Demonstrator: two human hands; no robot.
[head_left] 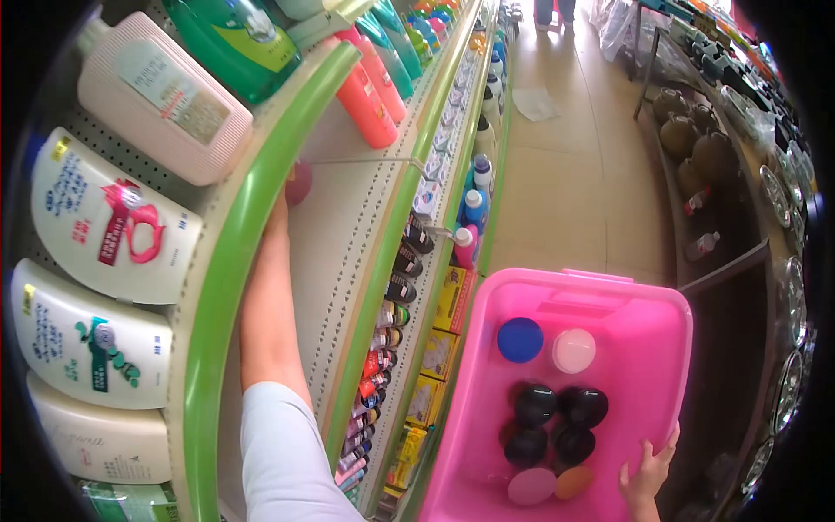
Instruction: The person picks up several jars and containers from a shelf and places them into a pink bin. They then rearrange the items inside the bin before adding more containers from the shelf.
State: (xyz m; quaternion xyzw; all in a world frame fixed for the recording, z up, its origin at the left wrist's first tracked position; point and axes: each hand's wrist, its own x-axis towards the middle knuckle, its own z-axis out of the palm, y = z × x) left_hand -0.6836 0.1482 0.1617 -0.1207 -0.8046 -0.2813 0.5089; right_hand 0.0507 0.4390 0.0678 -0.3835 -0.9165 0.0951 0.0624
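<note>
My left arm reaches onto a shelf at the left, and most of the hand is hidden behind the green shelf edge (213, 287). Beside where that hand goes, a dark pink round thing (298, 184) shows on the white shelf board. My right hand (648, 471) rests at the right rim of a pink plastic basket (674, 348), its fingers apart. Inside the basket lie a blue round lid (520, 340), a pale pink one (574, 351), several black round-topped things (535, 404), a pink disc (531, 486) and an orange-brown disc (575, 482).
White bottles (113, 217) and a pale pink pump bottle (165, 96) line the upper left shelf. Red-pink bottles (367, 96) stand further along. Brown jars (683, 135) and metal dishes (791, 304) fill the right racks. Someone's legs (554, 13) show down the tiled aisle (557, 191).
</note>
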